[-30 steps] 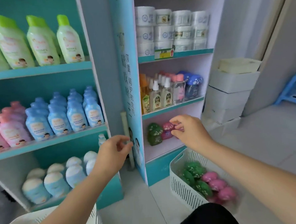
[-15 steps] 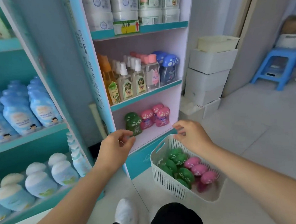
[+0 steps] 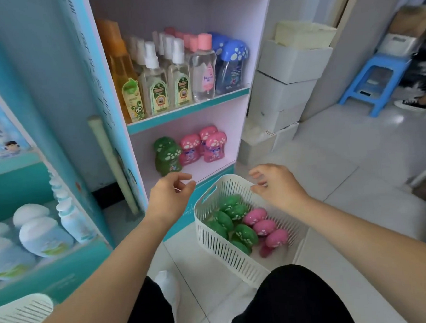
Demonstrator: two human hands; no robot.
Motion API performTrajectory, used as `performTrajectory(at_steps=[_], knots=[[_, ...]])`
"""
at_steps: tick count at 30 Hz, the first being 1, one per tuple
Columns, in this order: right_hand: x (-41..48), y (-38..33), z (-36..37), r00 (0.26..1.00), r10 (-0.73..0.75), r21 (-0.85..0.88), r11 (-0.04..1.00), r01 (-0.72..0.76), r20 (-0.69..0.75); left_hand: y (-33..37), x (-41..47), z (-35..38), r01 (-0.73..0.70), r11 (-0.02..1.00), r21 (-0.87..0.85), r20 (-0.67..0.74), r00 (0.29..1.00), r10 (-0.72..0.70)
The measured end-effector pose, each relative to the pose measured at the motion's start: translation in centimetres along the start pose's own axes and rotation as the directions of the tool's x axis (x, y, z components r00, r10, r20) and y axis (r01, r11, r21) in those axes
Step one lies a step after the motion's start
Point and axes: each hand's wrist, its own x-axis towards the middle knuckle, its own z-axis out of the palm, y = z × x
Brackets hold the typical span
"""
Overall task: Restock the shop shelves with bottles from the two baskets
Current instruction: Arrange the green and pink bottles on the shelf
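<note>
Left hand (image 3: 170, 199) and right hand (image 3: 277, 187) hover empty, fingers loosely curled, over the basket (image 3: 227, 245), where a hasty grab could let the rounded bottles (image 3: 263, 227) slip.

Basket (image 3: 219, 247) is open-topped: green bottles (image 3: 231, 217) pack its 9–12 o'clock side, pink bottles (image 3: 263, 227) the middle, w/ bare bottom only at the 4 o'clock corner. Bottom shelf (image 3: 207, 168) at the basket's 12 o'clock has a free front strip; shelved green bottles (image 3: 168, 155) fill its 9 o'clock end, shelved pink bottles (image 3: 212, 146) the back towards 3, & the shelf board above (image 3: 186, 109) caps headroom. Stacked boxes (image 3: 284, 87) wall off 1–2 o'clock; floor tiles (image 3: 332, 174) at 3 o'clock lie open.
</note>
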Motion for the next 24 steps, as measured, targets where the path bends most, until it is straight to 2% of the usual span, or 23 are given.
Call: performTrajectory(at_steps=[5,11,17,22,24], knots=[[2.4,0.9,0.6,0.998,0.048,-0.003,0.999,-0.048,0.050,0.9,3.4,0.1,-0.045,0.998,0.049,0.028,0.999,0.043],[5.8,3.7,6.2,0.982,0.105,0.072,0.990,-0.118,0.158,-1.3,7.7,2.2,-0.055,0.990,0.133,0.072,0.996,0.046],[9.1,7.4,12.2,0.957,0.130,0.064,0.986,-0.151,0.259,-5.2,10.9,4.9,-0.027,0.978,0.206,0.093,0.996,0.008],[12.9,8.6,13.0,0.944,0.199,0.094,0.969,-0.230,0.264,-6.7,12.6,6.1,0.014,0.978,0.207,0.171,0.984,-0.051],[13.7,8.6,13.1,0.938,0.184,0.075,0.974,-0.215,0.295,-6.4,13.4,6.3,0.008,0.979,0.204,0.199,0.979,-0.050]])
